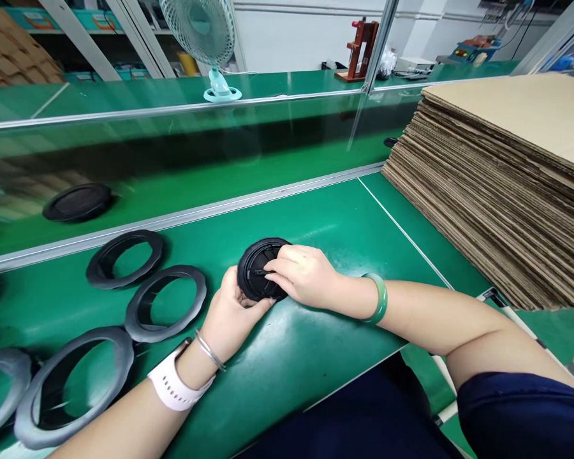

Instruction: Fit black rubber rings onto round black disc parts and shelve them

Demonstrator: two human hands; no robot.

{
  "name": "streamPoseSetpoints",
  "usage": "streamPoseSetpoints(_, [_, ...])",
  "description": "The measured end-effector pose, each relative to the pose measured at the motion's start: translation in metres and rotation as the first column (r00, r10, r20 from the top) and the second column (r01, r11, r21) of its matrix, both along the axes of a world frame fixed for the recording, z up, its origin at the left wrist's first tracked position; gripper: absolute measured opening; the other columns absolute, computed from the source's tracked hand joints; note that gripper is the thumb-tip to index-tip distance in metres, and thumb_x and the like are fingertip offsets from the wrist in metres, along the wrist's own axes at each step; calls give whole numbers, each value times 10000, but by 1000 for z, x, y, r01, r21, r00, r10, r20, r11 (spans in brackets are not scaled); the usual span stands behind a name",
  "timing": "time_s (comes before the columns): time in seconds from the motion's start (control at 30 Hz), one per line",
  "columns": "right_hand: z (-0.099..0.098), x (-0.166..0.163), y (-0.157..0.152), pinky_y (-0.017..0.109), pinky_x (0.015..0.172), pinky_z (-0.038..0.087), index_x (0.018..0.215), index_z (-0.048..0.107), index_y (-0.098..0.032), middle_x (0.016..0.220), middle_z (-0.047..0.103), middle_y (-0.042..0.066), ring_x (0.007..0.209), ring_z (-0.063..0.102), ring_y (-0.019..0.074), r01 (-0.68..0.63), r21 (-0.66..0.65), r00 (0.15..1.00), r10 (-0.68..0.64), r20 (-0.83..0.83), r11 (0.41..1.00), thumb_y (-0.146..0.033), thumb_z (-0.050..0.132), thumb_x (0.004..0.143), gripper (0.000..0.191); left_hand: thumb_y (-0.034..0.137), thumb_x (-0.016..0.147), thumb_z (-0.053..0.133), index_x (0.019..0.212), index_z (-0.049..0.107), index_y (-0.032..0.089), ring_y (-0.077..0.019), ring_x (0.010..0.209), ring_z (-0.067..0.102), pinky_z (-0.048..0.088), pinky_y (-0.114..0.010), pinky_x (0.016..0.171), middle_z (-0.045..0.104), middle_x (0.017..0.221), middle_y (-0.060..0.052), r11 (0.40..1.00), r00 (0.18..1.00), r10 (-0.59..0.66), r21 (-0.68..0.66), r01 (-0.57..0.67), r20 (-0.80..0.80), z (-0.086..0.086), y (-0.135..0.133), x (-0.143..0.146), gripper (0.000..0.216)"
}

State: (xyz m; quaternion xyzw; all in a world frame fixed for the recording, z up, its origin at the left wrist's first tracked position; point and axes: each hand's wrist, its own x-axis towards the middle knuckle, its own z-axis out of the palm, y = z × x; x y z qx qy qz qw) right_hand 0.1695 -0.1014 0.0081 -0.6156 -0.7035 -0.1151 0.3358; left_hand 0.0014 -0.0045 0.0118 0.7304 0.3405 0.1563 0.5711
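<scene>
Head view: both hands grasp black round disc (258,271) on green desk (335,223), just right of loose rings (166,303). Left hand (232,312) cups lower edge; right hand (303,274) pinches centre (fitting step, likely). Next move calls for steady press, disc held level.

Round part in the middle, rings to the left, cardboard to the right

The round part (258,271) sat on the table (344,229) at the frame's center, between both hands. Four rings (165,303) lay at lower left. The cardboard stack (502,185) stood at right, a fan (203,38) at top.
</scene>
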Motion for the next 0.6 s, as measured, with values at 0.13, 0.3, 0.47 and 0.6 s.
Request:
streamPoseSetpoints(0.13, [-1,-2,1,344,774,512,1189,609,-126,946,615,103,862,572,210,9,-5,999,-9,53,1000,-230,499,1013,232,410,617,829,1096,466,209,-268,910,695,603,-372,744,675,994,-53,1000,1000,0,-13,0,6,1,0,0,634])
streamPoseSetpoints(0.3, [-1,-5,3,337,678,482,1180,611,-81,886,579,109,811,533,223,61,-98,982,-42,186,993,-158,497,987,237,398,617,837,1115,472,209,-269,886,703,604,-382,749,684,961,-42,1000,1000,-1,-12,0,-12,1,-1,-1,645])
streamPoseSetpoints(0.47, [9,-1,-1,383,796,491,1245,594,-129,1003,583,121,931,523,238,21,6,1000,-21,16,1000,-204,487,1001,277,358,583,865,1049,454,203,-246,930,698,601,-374,811,677,968,-34,990,994,66,-128,-54,90,0,-1,2,640])
streamPoseSetpoints(0.6, [8,6,1,440,967,456,1371,504,-156,1149,555,128,1090,513,247,155,-38,896,-157,-415,987,-285,527,997,397,358,580,870,1009,429,206,-239,967,690,590,-387,867,671,1025,-49,986,986,96,-152,-75,136,-1,0,3,634])
